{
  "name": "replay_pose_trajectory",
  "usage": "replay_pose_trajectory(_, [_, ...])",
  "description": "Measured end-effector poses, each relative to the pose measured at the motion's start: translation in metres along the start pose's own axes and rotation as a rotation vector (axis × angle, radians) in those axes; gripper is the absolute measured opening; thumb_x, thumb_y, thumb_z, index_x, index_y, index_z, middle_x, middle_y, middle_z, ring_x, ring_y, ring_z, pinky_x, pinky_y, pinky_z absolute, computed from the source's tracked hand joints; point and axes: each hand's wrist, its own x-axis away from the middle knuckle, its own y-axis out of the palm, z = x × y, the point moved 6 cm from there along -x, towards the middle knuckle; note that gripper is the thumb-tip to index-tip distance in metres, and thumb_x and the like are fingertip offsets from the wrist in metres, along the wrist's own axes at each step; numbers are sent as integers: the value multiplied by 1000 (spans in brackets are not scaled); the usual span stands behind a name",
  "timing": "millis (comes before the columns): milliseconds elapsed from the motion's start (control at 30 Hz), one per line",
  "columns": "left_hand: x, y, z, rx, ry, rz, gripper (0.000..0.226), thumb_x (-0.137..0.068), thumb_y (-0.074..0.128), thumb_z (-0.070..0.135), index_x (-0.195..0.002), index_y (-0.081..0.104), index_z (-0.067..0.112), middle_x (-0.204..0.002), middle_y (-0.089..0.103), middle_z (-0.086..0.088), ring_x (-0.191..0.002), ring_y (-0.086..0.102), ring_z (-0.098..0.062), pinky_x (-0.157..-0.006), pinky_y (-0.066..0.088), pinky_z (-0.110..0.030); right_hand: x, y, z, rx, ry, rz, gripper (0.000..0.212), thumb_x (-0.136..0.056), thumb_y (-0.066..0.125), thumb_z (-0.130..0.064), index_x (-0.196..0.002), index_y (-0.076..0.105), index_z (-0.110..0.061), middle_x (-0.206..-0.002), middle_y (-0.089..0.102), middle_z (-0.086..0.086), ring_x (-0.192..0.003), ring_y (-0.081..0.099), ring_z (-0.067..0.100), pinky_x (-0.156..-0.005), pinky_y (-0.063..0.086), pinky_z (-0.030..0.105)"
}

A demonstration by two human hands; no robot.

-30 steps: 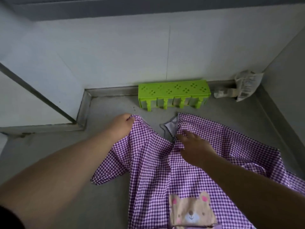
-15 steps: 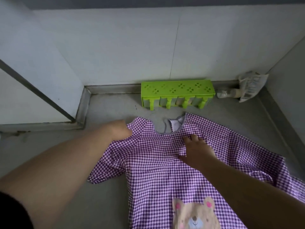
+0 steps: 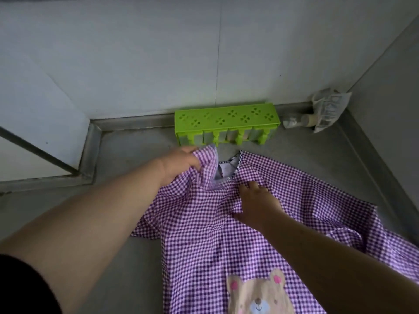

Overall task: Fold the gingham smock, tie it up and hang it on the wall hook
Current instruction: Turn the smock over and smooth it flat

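Left arm: a bare forearm reaches in from the lower left, a dark sleeve [image 3: 25, 288] showing at the frame's edge.
Left hand: the left hand [image 3: 179, 164] is closed on a bunch of the gingham smock [image 3: 204, 234] at its left shoulder, lifting that fabric off the grey floor [image 3: 127, 279], just in front of the green rack [image 3: 225, 120].
Smock: the purple-and-white checked garment lies spread and rumpled on the floor directly in front of the green rack, its neck opening [image 3: 223, 172] toward the rack and a white inner label visible there.
Bear patch: a tan bear appliqué [image 3: 258, 295] sits on the smock's front, at the end farthest from the rack.
Right hand: the right hand [image 3: 258, 202] lies open, palm down, fingers spread, pressing the smock flat just below the neckline.
Green rack: a lime-green plastic piece with clover-shaped cutouts stands against the base of the pale wall [image 3: 158, 53].
Corner: to the right of the rack, a crumpled printed bag [image 3: 328, 107] and a small bottle [image 3: 297, 120] rest in the corner.
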Motion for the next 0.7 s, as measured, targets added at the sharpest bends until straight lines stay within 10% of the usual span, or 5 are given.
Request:
replay_pose_trajectory(100, [-2, -4, -9, 296, -93, -38, 46, -91, 57, -1, -129, 65, 24, -119, 75, -18, -105, 72, -40, -86, 60, -54, -2, 0, 2, -13, 1, -7, 92, -77, 72, -71, -143, 37, -17, -139, 43, 12, -126, 51, 37, -94, 56, 52])
replay_pose_trajectory(334, [-4, -39, -68, -702, -178, -97, 75, -71, 60, 80, -130, 64, 35, -132, 68, 14, -116, 66, -13, -110, 49, -46, -3, -9, -8, 159, -18, 64, 107, -78, 73, -68, -155, 15, -23, -145, 40, 15, -122, 53, 34, -92, 52, 48])
replay_pose_trajectory(467, [9, -57, -78, -873, -140, -149, 82, -58, 57, 77, -127, 60, 32, -129, 69, 6, -113, 67, -15, -106, 51, -41, -1, -8, -36, 204, -342, 109, 98, -93, 63, -16, -159, -5, -44, -168, 8, 15, -137, 43, 37, -89, 56, 50])
replay_pose_trajectory(700, [50, -91, -113, -1132, -210, -347, 95, -50, 82, 76, -134, 59, 38, -137, 61, 4, -119, 61, -16, -109, 52, -40, -14, 2, -44, 194, -319, -58, 87, -98, 57, -13, -161, 4, -44, -172, -6, 11, -155, 16, 39, -109, 43, 63])
